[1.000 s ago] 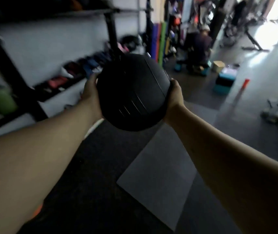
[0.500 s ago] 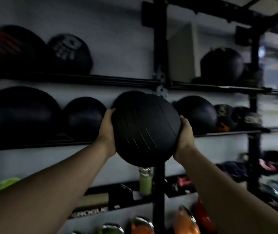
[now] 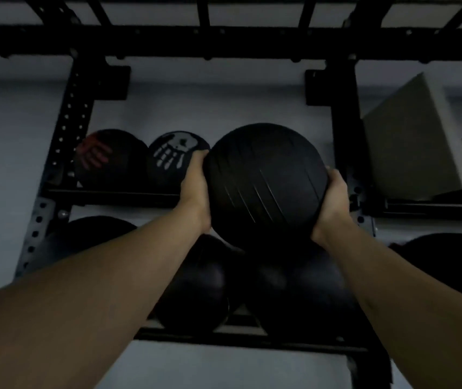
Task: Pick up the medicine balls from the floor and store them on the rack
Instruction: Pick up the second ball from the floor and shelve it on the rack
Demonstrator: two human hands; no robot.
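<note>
here both left hand [image 3: 196, 189] and right hand [image 3: 332, 202] clasp the medicine ball [image 3: 266, 186] before the rack [image 3: 64, 141]

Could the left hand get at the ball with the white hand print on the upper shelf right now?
Probably not. The left hand sits just in front of the white-print ball, but its grip is on the black medicine ball, shared with the right hand. Letting go would risk dropping it.

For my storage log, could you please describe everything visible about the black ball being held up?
The large matte black medicine ball is round, rubbery-looking, with thin raised ridges slanting across its front. It is held aloft at upper-shelf height, clamped between the left hand and right hand, palms on opposite sides. It overlaps the white-handprint ball on the black metal rack; whether it rests on the shelf is unclear.
</note>
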